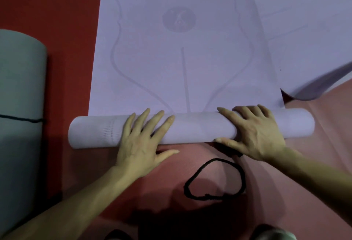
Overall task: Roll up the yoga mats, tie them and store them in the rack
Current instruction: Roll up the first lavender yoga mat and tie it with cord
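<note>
A lilac yoga mat lies spread on the red floor, its near end wound into a roll that runs left to right. My left hand presses flat on the roll's left half, fingers straight and spread. My right hand lies over the right half, fingers draped across the top and thumb at the near side. A black cord loop lies on the floor just in front of the roll, below my right wrist.
A grey-green rolled mat tied with a dark cord stands at the left edge. A second lilac mat lies flat at the right, its corner curled up. My knees show at the bottom edge.
</note>
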